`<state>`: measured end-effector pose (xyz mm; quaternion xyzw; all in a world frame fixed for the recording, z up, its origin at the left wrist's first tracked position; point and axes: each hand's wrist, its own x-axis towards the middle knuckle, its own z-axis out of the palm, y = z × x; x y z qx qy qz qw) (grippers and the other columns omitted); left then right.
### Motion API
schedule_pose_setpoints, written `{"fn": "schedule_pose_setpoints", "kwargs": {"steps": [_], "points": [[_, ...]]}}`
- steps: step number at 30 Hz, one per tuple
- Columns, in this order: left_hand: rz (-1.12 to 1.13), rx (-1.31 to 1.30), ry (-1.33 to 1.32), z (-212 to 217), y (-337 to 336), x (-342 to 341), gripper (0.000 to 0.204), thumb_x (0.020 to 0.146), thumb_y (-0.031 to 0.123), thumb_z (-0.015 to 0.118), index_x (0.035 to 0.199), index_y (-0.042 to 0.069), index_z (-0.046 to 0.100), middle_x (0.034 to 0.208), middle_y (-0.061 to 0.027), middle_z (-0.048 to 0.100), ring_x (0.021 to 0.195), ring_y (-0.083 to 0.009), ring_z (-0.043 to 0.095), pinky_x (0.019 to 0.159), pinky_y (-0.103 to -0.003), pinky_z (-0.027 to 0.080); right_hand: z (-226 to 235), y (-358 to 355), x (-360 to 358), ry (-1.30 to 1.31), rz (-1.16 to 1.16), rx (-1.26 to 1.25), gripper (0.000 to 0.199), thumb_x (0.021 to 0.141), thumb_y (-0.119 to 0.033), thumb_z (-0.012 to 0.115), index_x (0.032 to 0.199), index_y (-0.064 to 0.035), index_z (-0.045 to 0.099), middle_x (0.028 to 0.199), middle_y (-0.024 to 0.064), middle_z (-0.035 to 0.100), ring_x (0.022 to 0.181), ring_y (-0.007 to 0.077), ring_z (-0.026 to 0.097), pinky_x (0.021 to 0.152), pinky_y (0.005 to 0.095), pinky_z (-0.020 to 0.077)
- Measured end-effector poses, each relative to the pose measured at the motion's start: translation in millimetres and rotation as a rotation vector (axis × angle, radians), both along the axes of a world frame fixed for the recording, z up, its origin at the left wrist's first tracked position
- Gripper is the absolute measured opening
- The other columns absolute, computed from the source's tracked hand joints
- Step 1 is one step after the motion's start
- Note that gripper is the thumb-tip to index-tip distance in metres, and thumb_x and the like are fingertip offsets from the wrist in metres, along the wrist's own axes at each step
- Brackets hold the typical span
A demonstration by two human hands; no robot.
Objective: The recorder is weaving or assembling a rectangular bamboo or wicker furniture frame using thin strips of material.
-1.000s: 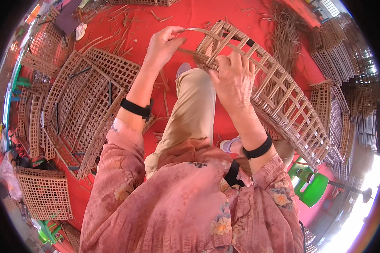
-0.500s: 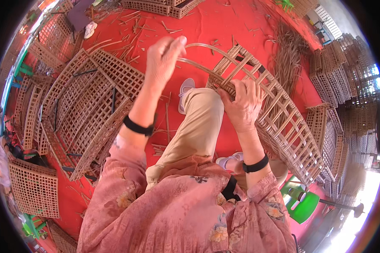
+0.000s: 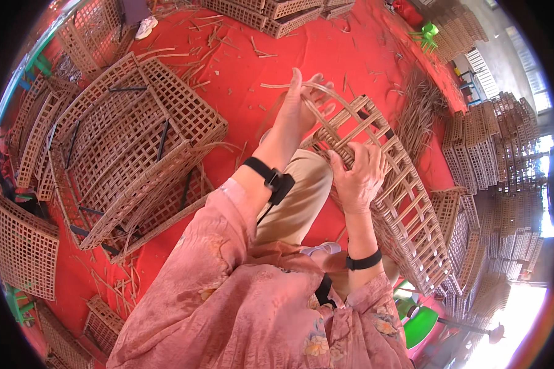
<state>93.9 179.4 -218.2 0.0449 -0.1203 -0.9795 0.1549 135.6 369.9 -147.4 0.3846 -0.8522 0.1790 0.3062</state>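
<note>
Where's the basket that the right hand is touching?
In the head view, the basket slants down right of centre, its near edge at the right hand, with a heap of brown strips beyond its upper right side.

A large woven basket (image 3: 114,147) sits on red floor covering (image 3: 243,95), stacked woven baskets (image 3: 474,147) at right

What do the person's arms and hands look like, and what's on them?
Both sleeves are pink with pale flowers. The left hand and right hand are bare. The left forearm has a black strap carrying a small black box; the right forearm has a black band.
</note>
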Motion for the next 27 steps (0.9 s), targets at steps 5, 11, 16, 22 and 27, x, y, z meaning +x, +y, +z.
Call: {"fn": "schedule_pose_setpoints", "kwargs": {"steps": [5,11,16,22,27], "points": [[0.021,0.000,0.276,-3,-40,-23,0.058,0.092,0.066,0.054,0.095,0.009,0.066,0.103,-0.0098,0.069,0.096,-0.0249,0.066,0.089,-0.043,0.051,2,-5,2,0.000,0.017,-0.010,0.036,0.065,-0.023,0.085,0.093,-0.0093,0.066,0.092,0.0085,0.056,0.089,0.0306,0.056,0.081,0.0436,0.0452],[0.235,-0.791,-0.124,10,-36,-10,0.054,0.099,0.054,0.051,0.074,0.008,0.064,0.084,-0.0092,0.070,0.086,-0.0250,0.069,0.084,-0.038,0.052,0,2,3,-0.003,-0.012,0.018,0.036,0.069,-0.027,0.083,0.095,-0.0099,0.064,0.095,0.0089,0.056,0.091,0.0322,0.056,0.084,0.0470,0.0437],[0.357,-1.583,-0.566,-7,-32,-2,0.053,0.101,0.041,0.051,0.065,0.003,0.061,0.065,-0.0106,0.067,0.071,-0.0266,0.068,0.079,-0.038,0.049,-7,6,5,-0.008,-0.031,0.026,0.045,0.070,-0.026,0.083,0.106,-0.0093,0.063,0.105,0.0100,0.055,0.099,0.0323,0.055,0.090,0.0471,0.0429],[0.723,-2.030,-0.532,-53,-5,-21,0.043,0.097,0.033,0.053,0.063,0.009,0.065,0.062,-0.0111,0.064,0.062,-0.0314,0.062,0.073,-0.043,0.041,-1,-1,3,-0.078,0.035,-0.021,0.066,0.069,-0.029,0.084,0.125,-0.0082,0.057,0.125,0.0125,0.052,0.115,0.0329,0.051,0.100,0.0493,0.0374],[0.542,-2.097,-0.610,-114,-2,-34,0.028,0.089,0.027,0.057,0.067,0.016,0.070,0.064,-0.0098,0.067,0.064,-0.0275,0.065,0.074,-0.046,0.037,45,-35,-14,-0.080,0.121,0.070,0.061,0.070,-0.030,0.083,0.121,-0.0070,0.059,0.125,0.0140,0.053,0.117,0.0317,0.051,0.098,0.0464,0.0391]]}}
